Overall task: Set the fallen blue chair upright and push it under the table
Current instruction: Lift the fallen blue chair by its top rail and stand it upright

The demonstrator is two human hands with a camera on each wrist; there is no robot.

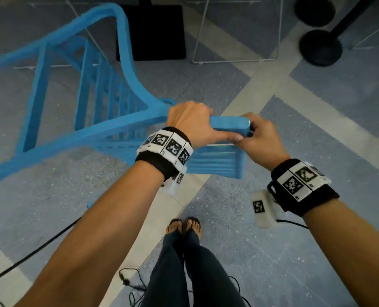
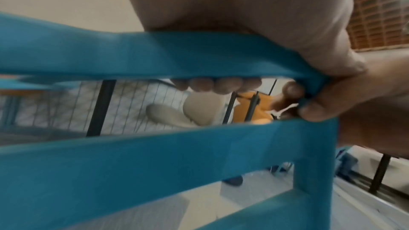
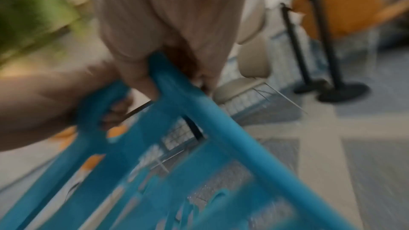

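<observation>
The blue plastic chair (image 1: 122, 120) with a slatted seat and back is tilted over the floor, its legs stretching away to the upper left. Both hands hold the top rail of its backrest. My left hand (image 1: 190, 120) is curled over the rail; its fingertips (image 2: 212, 85) show under the blue bar (image 2: 155, 55). My right hand (image 1: 259, 138) grips the rail's right end, wrapped round the corner of the chair (image 3: 221, 128). The right wrist view is blurred. A black square pedestal base (image 1: 153, 32) stands just beyond the chair.
White wire chair frames (image 1: 235, 60) stand at the back. Two black stanchion bases (image 1: 320, 48) are at the upper right. A black cable (image 1: 29, 255) runs over the grey and beige floor at the lower left. My feet (image 1: 184, 227) are right below the backrest.
</observation>
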